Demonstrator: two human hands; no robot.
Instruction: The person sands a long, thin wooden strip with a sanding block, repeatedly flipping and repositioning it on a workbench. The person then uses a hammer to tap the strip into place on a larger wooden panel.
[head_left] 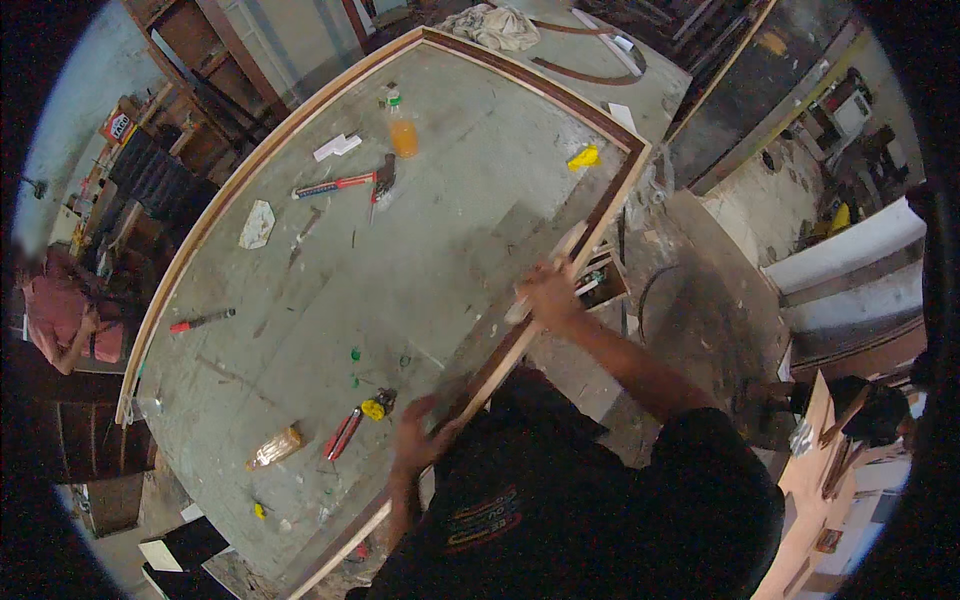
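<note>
A large wooden frame (497,362) of dark and pale strips lies on a grey-green worktable (330,260). My right hand (550,297) is closed on a pale, elongated block (570,240) at the frame's near right side; motion blurs its exact kind. Further toward me, my left hand (416,442) grips the same side of the frame, its fingers on the inner edge and slightly smeared. Inside the frame near that hand lie red-handled pliers (345,433), a yellow piece of tape or cloth (376,408) and a clear-wrapped tan bundle (274,447).
A claw hammer (345,184), a bottle of orange liquid (402,132), a red-and-black marker (203,320) and white pieces (337,147) lie farther across the table. An open box of small items (602,280) sits beyond the right edge. Another person (75,310) is at far left.
</note>
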